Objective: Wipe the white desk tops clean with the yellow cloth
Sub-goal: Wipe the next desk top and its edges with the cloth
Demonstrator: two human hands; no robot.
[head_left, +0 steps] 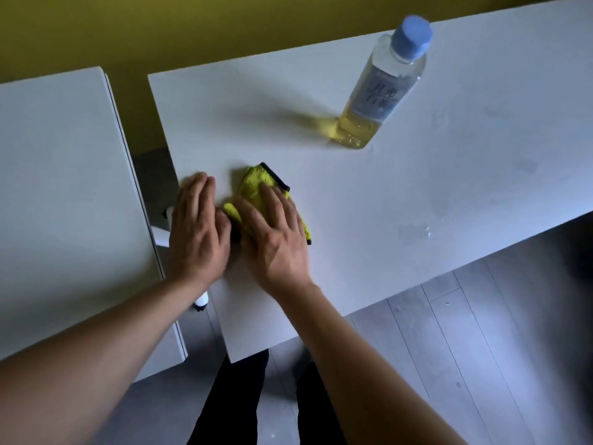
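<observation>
A yellow cloth with a black edge lies bunched on the right white desk top, near its left edge. My right hand lies flat on the cloth with straight, spread fingers pressing it down. My left hand rests flat on the desk just left of the cloth, fingers straight, its thumb side touching the cloth's edge. A second white desk top stands to the left, across a narrow gap.
A clear bottle with a blue cap and yellowish liquid stands at the back of the right desk. Faint smudges mark that desk's right part. Grey floor and my dark trouser legs show below the front edge.
</observation>
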